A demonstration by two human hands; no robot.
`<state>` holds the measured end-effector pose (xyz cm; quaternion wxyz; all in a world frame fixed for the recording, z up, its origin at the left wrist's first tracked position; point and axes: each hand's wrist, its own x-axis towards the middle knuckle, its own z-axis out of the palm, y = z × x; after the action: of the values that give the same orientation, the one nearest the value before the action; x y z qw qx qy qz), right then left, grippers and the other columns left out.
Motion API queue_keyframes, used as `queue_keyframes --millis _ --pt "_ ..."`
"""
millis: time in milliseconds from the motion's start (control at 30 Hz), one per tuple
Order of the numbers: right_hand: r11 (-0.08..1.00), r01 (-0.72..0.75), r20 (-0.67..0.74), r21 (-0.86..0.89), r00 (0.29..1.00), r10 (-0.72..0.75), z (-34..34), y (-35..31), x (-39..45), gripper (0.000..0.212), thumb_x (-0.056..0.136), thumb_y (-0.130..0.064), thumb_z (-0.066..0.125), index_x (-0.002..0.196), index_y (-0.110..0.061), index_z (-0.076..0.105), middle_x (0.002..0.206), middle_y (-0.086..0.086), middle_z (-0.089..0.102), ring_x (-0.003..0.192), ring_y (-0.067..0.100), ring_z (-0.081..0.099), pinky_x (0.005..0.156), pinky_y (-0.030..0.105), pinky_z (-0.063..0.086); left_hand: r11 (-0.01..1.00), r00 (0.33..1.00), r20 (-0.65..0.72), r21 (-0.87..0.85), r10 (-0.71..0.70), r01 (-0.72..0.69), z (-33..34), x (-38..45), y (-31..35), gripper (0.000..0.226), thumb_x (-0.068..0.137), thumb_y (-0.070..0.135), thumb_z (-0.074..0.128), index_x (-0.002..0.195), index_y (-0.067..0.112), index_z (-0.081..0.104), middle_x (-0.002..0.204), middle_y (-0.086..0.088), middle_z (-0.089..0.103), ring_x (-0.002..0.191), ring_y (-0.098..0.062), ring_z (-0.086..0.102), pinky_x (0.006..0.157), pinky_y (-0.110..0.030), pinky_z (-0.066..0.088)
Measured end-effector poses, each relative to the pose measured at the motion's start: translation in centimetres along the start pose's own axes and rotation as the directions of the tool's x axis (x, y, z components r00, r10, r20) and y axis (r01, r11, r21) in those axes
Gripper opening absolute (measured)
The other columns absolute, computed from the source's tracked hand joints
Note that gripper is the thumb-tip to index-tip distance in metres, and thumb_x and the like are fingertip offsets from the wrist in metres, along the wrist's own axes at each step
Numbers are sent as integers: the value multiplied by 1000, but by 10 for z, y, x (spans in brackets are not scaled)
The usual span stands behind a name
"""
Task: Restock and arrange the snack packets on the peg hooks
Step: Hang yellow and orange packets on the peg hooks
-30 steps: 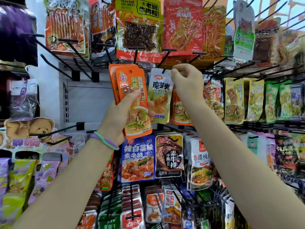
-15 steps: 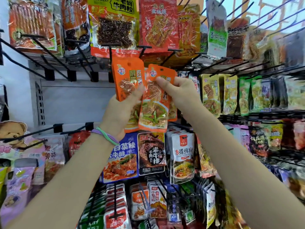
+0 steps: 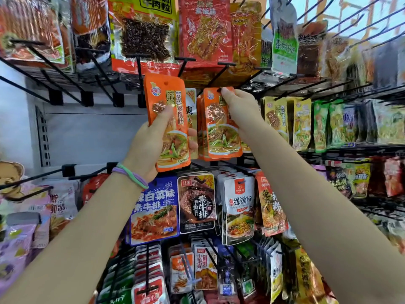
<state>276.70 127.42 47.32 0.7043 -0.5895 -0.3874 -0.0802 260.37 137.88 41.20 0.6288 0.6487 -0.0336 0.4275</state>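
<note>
Snack packets fill a wall of black peg hooks (image 3: 65, 69) from top to bottom, hanging in rows, with a bare white back panel (image 3: 92, 132) showing at the upper left. Large red and orange packs (image 3: 203, 29) hang along the top row. Lower down hang a blue packet (image 3: 154, 210) printed with a noodle dish, a dark packet (image 3: 196, 202) beside it, and a white packet (image 3: 238, 207) to its right. Yellow and green packets (image 3: 302, 121) line the middle row on the right. At centre, the left hand (image 3: 149, 148) grips a small stack of packets, an orange packet (image 3: 169, 119) in front, held upright just left of the hanging ones. The right hand (image 3: 240, 108) pinches the top corner of a matching orange packet on the hook (image 3: 221, 126), the frontmost of several hanging together there. Green and purple bands (image 3: 131, 175) circle the left wrist.
</note>
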Motion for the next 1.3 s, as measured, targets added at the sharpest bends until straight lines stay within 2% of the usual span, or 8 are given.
queue_keyframes --millis 133,267,433,533,733,833,933,1300 --pt "977 135 -110 -163 982 -154 1 6 -2 19 97 -29 59 98 -10 58 85 3 57 74 14 54 66 25 47 997 998 30 -50 -60 61 -7 3 -4 41 107 33 41 122 3 63 98 -20 75 75 -34 73 63 -38 60" --pt "858 395 -257 -328 837 -483 3 -1 -28 9 97 -17 59 93 -15 51 88 -1 48 71 3 42 65 10 36 999 999 43 -18 -32 33 -11 4 -9 44 93 32 68 127 4 62 107 -21 75 90 -40 75 79 -49 62" --pt "967 210 169 -142 968 -186 15 -10 -52 48 99 -49 56 92 -1 63 76 6 66 60 13 65 54 25 52 999 1000 4 44 25 -25 -11 4 -10 57 72 27 79 125 8 67 112 -13 76 102 -34 74 92 -55 58" --pt "987 150 332 -51 935 -125 16 -4 -57 24 97 -35 66 100 -11 66 89 5 74 77 22 74 67 40 61 998 999 24 51 24 -26 -12 4 -11 58 73 25 81 127 9 66 114 -13 76 104 -34 74 92 -53 58" --pt "986 92 135 138 985 -110 -3 3 -36 5 98 -23 66 99 -19 66 98 6 75 91 26 74 86 48 60 987 990 -98 115 -104 116 -13 9 -10 31 93 47 64 95 21 80 104 -7 78 99 -27 73 93 -48 57" --pt "997 42 28 69 999 -44 -7 -1 -26 28 100 -32 61 101 -4 68 93 17 71 85 35 70 85 58 58 992 992 57 47 -116 114 -10 6 -9 33 107 29 46 114 5 68 103 -18 77 82 -32 76 74 -43 63" --pt "1000 16 -24 15 1000 -15 -5 -7 -19 37 102 -38 56 102 -2 66 90 16 63 81 30 63 86 61 53 997 989 132 57 -63 56 -9 2 -9 29 106 24 49 124 3 61 106 -19 76 83 -33 76 76 -44 63" --pt "1000 6 -13 6 1000 -6 -5 -2 -12 36 103 -34 56 102 1 65 105 22 73 93 35 72 89 55 58 997 997 81 73 9 -15 -9 5 -14 56 86 33 68 130 0 58 111 -22 74 90 -42 75 81 -52 62"
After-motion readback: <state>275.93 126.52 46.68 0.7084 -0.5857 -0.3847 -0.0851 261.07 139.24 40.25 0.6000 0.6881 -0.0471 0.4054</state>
